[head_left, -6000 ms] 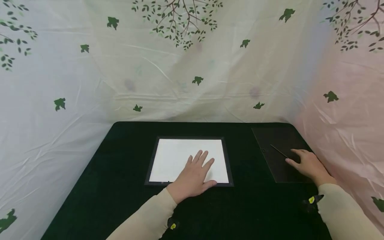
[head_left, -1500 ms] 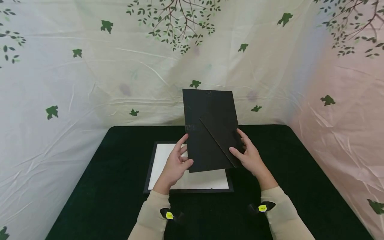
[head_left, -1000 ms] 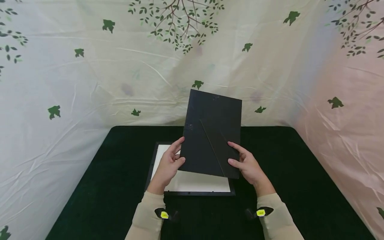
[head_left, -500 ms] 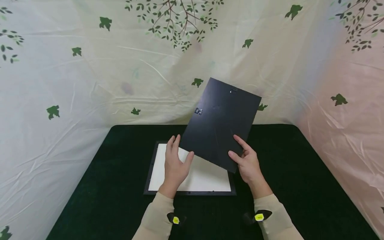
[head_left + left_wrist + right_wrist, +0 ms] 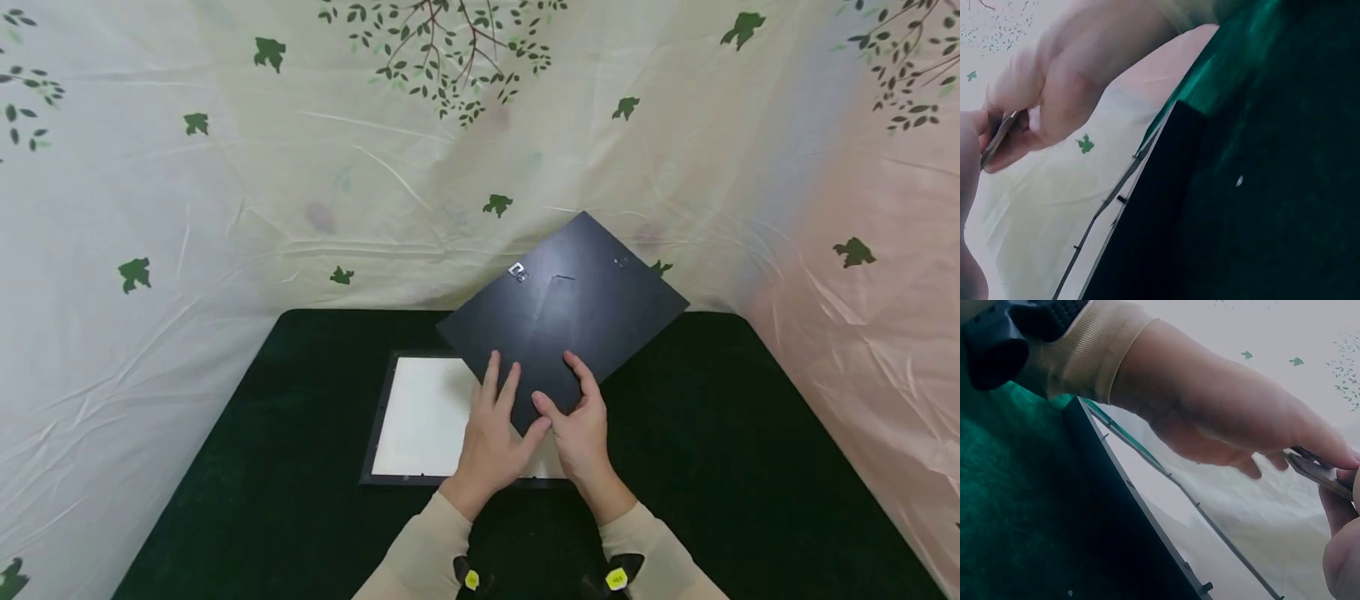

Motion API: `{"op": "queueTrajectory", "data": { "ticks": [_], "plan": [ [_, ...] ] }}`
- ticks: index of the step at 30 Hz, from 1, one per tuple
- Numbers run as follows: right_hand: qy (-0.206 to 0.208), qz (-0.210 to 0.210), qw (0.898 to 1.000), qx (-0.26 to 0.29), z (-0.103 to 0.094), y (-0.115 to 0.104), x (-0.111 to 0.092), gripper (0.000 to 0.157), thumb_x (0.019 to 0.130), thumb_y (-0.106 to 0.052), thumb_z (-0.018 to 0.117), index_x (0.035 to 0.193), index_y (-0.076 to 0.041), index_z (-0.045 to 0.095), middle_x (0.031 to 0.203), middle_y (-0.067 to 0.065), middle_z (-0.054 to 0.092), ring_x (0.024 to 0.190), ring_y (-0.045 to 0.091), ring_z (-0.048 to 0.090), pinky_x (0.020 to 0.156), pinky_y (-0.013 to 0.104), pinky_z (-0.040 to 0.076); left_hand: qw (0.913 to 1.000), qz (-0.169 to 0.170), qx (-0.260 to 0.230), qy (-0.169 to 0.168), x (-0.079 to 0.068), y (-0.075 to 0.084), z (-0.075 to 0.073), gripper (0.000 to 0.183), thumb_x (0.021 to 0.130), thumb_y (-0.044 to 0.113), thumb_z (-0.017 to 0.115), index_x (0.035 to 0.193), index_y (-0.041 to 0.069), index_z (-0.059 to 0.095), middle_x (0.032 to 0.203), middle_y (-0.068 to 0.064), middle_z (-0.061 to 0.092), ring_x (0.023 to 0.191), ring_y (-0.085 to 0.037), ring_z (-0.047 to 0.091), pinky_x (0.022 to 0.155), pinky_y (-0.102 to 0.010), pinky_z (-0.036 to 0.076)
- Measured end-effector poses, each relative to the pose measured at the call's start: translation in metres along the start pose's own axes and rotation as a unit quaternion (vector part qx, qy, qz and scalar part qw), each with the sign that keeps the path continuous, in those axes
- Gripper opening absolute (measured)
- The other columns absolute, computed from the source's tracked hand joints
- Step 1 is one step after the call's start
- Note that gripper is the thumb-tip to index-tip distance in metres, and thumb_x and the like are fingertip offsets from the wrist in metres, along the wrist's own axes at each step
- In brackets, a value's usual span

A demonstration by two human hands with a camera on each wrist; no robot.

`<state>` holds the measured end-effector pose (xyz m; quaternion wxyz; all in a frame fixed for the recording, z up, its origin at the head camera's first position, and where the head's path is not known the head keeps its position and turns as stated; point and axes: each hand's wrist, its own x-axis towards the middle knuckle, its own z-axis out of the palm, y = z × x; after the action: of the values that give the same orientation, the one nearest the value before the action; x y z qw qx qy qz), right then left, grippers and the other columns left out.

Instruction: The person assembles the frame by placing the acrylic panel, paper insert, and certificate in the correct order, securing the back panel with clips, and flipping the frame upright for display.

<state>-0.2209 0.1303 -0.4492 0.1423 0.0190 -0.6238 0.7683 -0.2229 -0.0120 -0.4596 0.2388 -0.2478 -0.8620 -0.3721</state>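
A black picture-frame backing board [image 5: 600, 325] with metal hangers and a folded stand leg is held up, turned cornerwise, in the head view. My right hand [image 5: 581, 437] grips it near its lowest corner, with thumb and a finger on the near face. My left hand [image 5: 495, 442], fingers straight, lies across the lower left edge, its thumb right at that corner. Beneath them a black picture frame [image 5: 377, 421] lies on the table around a white sheet [image 5: 420, 417]. In the right wrist view the board's edge [image 5: 1316, 474] shows between the right hand's thumb and fingers.
A dark green cloth [image 5: 247, 467] covers the table. Small tabs stand along the inside of the frame's rim [image 5: 1188, 565]. A pale curtain [image 5: 375, 167] printed with leaves closes off the back and sides. A tiny white speck [image 5: 1239, 180] lies on the cloth.
The backing board, earlier flat at the table's right, has been lifted over the frame and turned clockwise. My left hand has let go of its left edge and moved right, beside the right hand.
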Motion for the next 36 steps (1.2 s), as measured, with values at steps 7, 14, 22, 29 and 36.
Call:
{"op": "queueTrajectory", "data": {
  "ticks": [7, 14, 22, 29, 36],
  "plan": [
    [-0.014, 0.000, 0.999, -0.033, 0.001, -0.002, -0.002, 0.066, 0.084, -0.010, 0.075, 0.141, -0.021, 0.045, 0.143, -0.001, 0.039, 0.125, 0.019, 0.048, 0.088, 0.026, 0.051, 0.9985, 0.042, 0.034, 0.012, 0.004, -0.010, -0.007, 0.078, 0.090, 0.058, 0.054, 0.146, 0.006, 0.040, 0.158, -0.014, 0.018, 0.140, -0.038, 0.027, 0.106, -0.060, 0.029],
    [-0.031, -0.020, 0.999, -0.012, -0.002, -0.008, 0.001, 0.063, 0.086, -0.006, 0.072, 0.142, -0.016, 0.043, 0.142, 0.004, 0.043, 0.123, 0.022, 0.053, 0.091, 0.031, 0.050, 0.9970, 0.067, 0.012, 0.036, 0.010, -0.017, -0.023, 0.070, 0.087, 0.049, 0.059, 0.143, 0.007, 0.046, 0.156, -0.012, 0.026, 0.139, -0.032, 0.032, 0.104, -0.054, 0.037],
    [0.051, -0.054, 0.996, 0.058, -0.029, -0.027, 0.019, 0.060, 0.087, 0.003, 0.066, 0.141, -0.011, 0.044, 0.141, 0.009, 0.042, 0.122, 0.025, 0.053, 0.092, 0.029, 0.049, 0.9944, 0.094, -0.031, 0.036, 0.017, -0.027, -0.044, 0.061, 0.088, 0.041, 0.054, 0.139, 0.006, 0.051, 0.154, -0.010, 0.030, 0.140, -0.027, 0.030, 0.111, -0.047, 0.030],
    [0.096, -0.071, 0.986, 0.117, -0.059, -0.042, 0.034, 0.059, 0.088, 0.004, 0.065, 0.141, -0.006, 0.042, 0.142, 0.015, 0.038, 0.114, 0.025, 0.058, 0.085, 0.027, 0.053, 0.9916, 0.110, -0.058, 0.035, 0.020, -0.035, -0.061, 0.058, 0.089, 0.039, 0.054, 0.137, 0.006, 0.053, 0.152, -0.012, 0.033, 0.139, -0.028, 0.031, 0.112, -0.049, 0.025],
    [0.107, -0.059, 0.983, 0.136, -0.088, -0.044, 0.045, 0.051, 0.087, 0.005, 0.066, 0.135, -0.003, 0.050, 0.133, 0.017, 0.044, 0.109, 0.023, 0.057, 0.081, 0.026, 0.054, 0.9900, 0.113, -0.084, 0.004, 0.022, -0.044, -0.080, 0.060, 0.092, 0.047, 0.052, 0.136, 0.007, 0.055, 0.151, -0.011, 0.035, 0.138, -0.028, 0.034, 0.107, -0.049, 0.034]
  ]
}}
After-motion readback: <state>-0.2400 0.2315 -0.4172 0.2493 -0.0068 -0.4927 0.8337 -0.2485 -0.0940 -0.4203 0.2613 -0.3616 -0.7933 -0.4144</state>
